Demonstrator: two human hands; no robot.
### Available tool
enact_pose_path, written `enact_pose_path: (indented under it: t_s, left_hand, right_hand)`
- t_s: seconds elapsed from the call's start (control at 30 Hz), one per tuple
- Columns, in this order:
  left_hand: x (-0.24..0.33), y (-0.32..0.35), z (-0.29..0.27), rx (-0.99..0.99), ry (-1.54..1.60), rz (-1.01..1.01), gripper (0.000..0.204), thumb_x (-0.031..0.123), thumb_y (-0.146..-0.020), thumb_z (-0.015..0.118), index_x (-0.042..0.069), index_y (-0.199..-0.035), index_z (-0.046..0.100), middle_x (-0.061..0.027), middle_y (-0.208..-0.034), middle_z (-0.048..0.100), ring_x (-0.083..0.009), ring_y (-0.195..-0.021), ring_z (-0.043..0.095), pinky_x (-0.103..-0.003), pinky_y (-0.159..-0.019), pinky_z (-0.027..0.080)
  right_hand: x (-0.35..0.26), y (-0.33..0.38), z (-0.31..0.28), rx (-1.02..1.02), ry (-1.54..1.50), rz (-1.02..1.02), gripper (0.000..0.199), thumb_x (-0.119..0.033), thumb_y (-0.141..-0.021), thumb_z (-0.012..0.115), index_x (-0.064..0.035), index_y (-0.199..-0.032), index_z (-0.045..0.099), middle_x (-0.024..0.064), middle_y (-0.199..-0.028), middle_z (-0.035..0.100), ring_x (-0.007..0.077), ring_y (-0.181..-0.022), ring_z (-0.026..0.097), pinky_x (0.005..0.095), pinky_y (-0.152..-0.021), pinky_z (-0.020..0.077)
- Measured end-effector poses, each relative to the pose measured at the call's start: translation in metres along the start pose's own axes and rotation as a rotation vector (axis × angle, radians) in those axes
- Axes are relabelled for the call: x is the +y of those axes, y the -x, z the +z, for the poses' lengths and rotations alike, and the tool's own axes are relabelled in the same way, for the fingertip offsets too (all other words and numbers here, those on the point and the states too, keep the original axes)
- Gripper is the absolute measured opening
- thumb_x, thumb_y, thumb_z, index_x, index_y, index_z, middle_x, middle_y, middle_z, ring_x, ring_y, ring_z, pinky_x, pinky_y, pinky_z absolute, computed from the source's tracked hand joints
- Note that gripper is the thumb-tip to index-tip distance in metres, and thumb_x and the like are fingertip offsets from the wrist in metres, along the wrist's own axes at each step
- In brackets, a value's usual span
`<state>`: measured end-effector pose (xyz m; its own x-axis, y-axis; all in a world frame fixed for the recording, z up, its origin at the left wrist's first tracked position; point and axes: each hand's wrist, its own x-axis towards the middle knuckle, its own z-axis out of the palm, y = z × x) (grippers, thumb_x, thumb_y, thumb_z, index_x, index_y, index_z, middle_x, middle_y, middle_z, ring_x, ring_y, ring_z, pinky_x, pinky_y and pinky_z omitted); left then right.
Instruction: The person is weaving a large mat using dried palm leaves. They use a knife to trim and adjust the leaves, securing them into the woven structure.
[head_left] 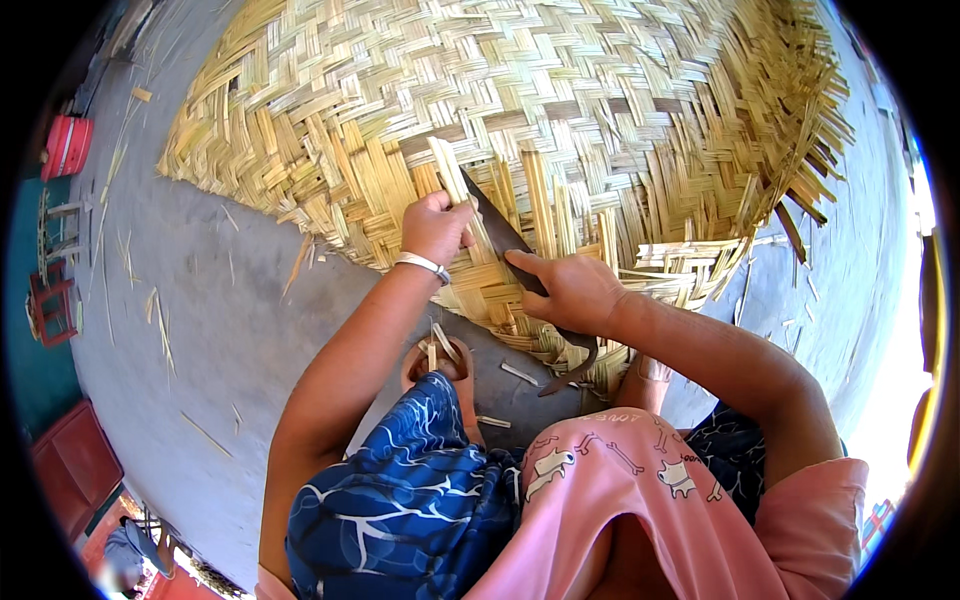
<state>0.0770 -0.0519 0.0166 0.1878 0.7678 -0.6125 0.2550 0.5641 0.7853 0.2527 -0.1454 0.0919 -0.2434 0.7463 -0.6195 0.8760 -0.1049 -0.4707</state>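
Observation:
A large woven mat (600, 70) of pale yellow split strips spreads over the floor in front of me, its right side fringed with loose ends. My left hand (437, 228), with a white band at the wrist, is closed around a light strip (447, 168) that stands up from the mat's near edge. In my right hand (575, 292) is a dark knife (492, 215), its blade slanting up and left beside that strip. The index finger lies along the back of the knife. Whether the blade touches the strip I cannot tell.
Grey floor (215, 290) surrounds the mat, with scattered strip offcuts (160, 330). My sandalled foot (438, 365) is close to the near edge. Far left are a red container (68, 146), a small red frame (52, 305) and a dark red chair (78, 455). Another person (135, 550) is at lower left.

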Motion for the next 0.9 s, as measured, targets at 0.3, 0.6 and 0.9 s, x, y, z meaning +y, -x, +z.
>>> enact_pose_path:
  t_s: [0.3, 0.6, 0.9]
  left_hand:
    - [0.005, 0.011, -0.010, -0.146, 0.238, -0.346, 0.023, 0.029, -0.091, 0.064, 0.006, -0.089, 0.064, -0.0007, -0.070, 0.063, -0.0067, -0.048, 0.055, -0.020, -0.040, 0.042]
    - [0.000, -0.021, -0.004, -0.012, 0.155, -0.356, 0.031, 0.030, -0.089, 0.066, 0.002, -0.099, 0.057, -0.0071, -0.079, 0.064, -0.0141, -0.054, 0.063, -0.025, -0.045, 0.051]
    - [-0.001, 0.001, -0.009, 0.092, -0.939, 0.369, 0.041, 0.040, -0.078, 0.076, 0.005, -0.076, 0.055, -0.0077, -0.057, 0.056, -0.0228, -0.055, 0.060, -0.038, -0.051, 0.046]
  right_hand:
    - [0.011, -0.006, 0.008, 0.110, 0.027, -0.027, 0.058, -0.034, -0.080, 0.061, -0.0170, -0.134, 0.049, 0.0179, -0.080, 0.068, 0.0357, -0.073, 0.066, 0.0465, -0.068, 0.0529]
    - [0.004, -0.004, 0.003, -0.001, 0.079, 0.019, 0.063, -0.038, -0.082, 0.061, -0.0168, -0.138, 0.043, 0.0165, -0.086, 0.068, 0.0341, -0.082, 0.067, 0.0462, -0.071, 0.0534]
    - [-0.002, 0.003, -0.002, -0.006, 0.203, 0.024, 0.058, -0.033, -0.084, 0.057, -0.0161, -0.137, 0.043, 0.0173, -0.075, 0.067, 0.0347, -0.069, 0.067, 0.0474, -0.062, 0.0531]
